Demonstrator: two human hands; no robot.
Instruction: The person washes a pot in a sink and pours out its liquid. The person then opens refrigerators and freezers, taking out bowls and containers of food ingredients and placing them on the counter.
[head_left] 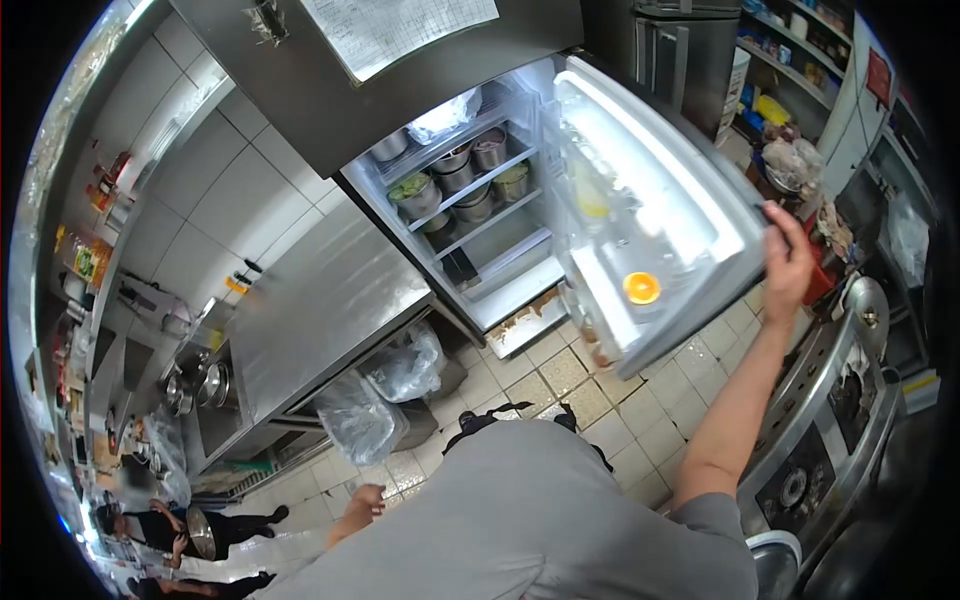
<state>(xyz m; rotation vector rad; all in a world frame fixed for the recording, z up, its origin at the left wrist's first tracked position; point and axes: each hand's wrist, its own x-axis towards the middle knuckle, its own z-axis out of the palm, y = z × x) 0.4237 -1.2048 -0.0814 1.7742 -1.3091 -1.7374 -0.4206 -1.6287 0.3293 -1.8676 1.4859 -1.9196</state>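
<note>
Refrigerator door [690, 235], a grey-edged slab with a pale inner side and clear shelves, stands swung open right of centre, its outer edge touched by the right hand.

At the far left, a person in dark clothes [150, 527] holds a wide round metal basin [203, 533]; what it contains cannot be told. Above, shiny round metal pots [213, 385] stand beside a long stainless-steel counter [315, 300].

The left hand [365, 507] is low, left of the wearer's grey-shirted torso [540, 510], with its forearm mostly hidden. Its fingers look partly curled, but blur leaves their opening uncertain; nothing can be made out in them. Nearest are bins lined with clear plastic bags [362, 415], under the counter's edge.

Inside the lit refrigerator [510, 245], round metal containers crowd the wire shelves. A left one [418, 203] and a right one [512, 186] show green, leafy-looking food; contents of several others are unclear. A clear plastic bag [447, 115] lies above them. In the door's lower shelf sits a round, bright orange item [641, 288].

Farther right, the bare right arm reaches up and forward, elbow slightly bent. The right hand [788, 262] has bent fingers against the door's edge; how tightly they close cannot be told.
</note>
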